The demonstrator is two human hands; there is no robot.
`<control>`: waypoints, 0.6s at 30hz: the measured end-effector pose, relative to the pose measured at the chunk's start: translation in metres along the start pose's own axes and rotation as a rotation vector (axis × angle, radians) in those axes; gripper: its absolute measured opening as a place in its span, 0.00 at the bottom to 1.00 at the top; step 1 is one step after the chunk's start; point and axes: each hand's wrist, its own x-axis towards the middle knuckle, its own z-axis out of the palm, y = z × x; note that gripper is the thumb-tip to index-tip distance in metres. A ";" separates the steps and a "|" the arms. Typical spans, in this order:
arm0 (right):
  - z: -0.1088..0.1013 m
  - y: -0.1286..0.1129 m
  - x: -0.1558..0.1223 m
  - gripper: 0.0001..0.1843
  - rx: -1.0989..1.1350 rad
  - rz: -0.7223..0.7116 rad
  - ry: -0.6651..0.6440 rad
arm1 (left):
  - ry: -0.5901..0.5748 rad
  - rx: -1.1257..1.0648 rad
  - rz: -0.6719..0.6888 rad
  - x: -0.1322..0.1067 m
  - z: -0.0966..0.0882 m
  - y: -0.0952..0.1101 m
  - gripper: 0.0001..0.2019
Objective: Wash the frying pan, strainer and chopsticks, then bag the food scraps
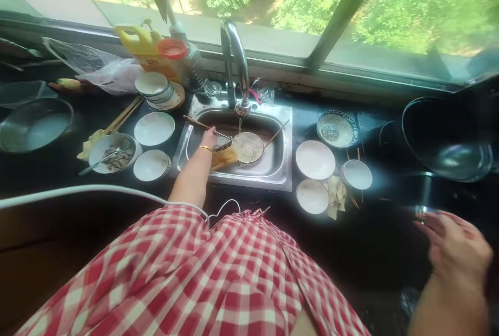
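Observation:
My left hand (209, 140) reaches into the steel sink (288, 164), fingers closed round the shank of a wire skimmer (198, 124) with a wooden handle. Its round wire head lies over a pale disc (249, 147) in the sink; I cannot tell whether that disc is a separate plate. Beside my left hand is a yellowish loofah-like scrubber (224, 158). A thin stick (277, 133) leans on the sink's right side. At the far right, my right hand (454, 240) is closed on a dark handle with a shiny metal collar (421, 211), below a dark wok (463, 154).
Water runs from the tap (239, 78). Left of the sink stand white bowls (154, 129), stacked bowls (153, 85), a food bowl (115, 154) and a yellow jug (134, 42). To its right are bowls (315, 159) and a crumpled cloth (336, 195). A white cable (93, 188) crosses in front.

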 end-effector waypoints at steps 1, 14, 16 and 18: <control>0.019 -0.006 -0.023 0.12 -0.019 0.018 -0.045 | 0.009 -0.067 -0.056 0.005 0.004 0.001 0.13; 0.272 -0.045 -0.202 0.25 0.003 0.657 -0.987 | -0.655 0.363 0.829 -0.106 0.061 0.009 0.07; 0.276 -0.048 -0.200 0.28 -0.008 0.736 -1.084 | -0.741 0.545 1.035 -0.121 0.069 0.008 0.09; 0.269 -0.041 -0.195 0.24 -0.052 0.804 -1.142 | -0.784 0.726 1.161 -0.135 0.074 0.003 0.11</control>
